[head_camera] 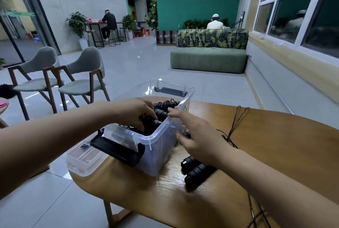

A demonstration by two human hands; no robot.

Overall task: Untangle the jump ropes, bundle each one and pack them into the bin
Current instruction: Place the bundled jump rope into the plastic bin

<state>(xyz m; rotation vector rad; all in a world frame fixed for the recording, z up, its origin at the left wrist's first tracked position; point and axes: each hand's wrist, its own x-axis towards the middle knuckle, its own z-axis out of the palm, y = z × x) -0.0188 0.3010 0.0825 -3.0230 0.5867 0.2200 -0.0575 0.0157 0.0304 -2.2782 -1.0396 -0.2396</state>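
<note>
Grey floor tiles are running back across a lounge toward a teal wall, with a green sofa (pixel 207 58) sitting in the upper middle of the frame and two grey chairs (pixel 82 73) standing at the left. An oval wooden table (pixel 275 136) is filling the lower right. A clear plastic bin (pixel 161 154) is standing on the table's left end, near the centre of the frame, with a black latch (pixel 117 149) hanging on its near end. A clear lid (pixel 82 161) is lying against the bin's lower left side, jutting past the table edge.

The left hand (pixel 135 112) is reaching down into the bin from the left, its fingers curling around a bundled jump rope (pixel 161 113) that is lying inside with other black coils. The right hand (pixel 198 136) is coming in from the lower right with its fingers stretched out and spread fairly wide; the fingertips are touching the bin's right rim and the thumb is resting against its outer wall, gripping nothing.

Just right of the bin, black rope handles (pixel 196 170) are lying on the wood, partly under the right forearm. A thin dark cord (pixel 236 119) is looping loose over the table toward the right and trailing down to the lower edge of the frame.
</note>
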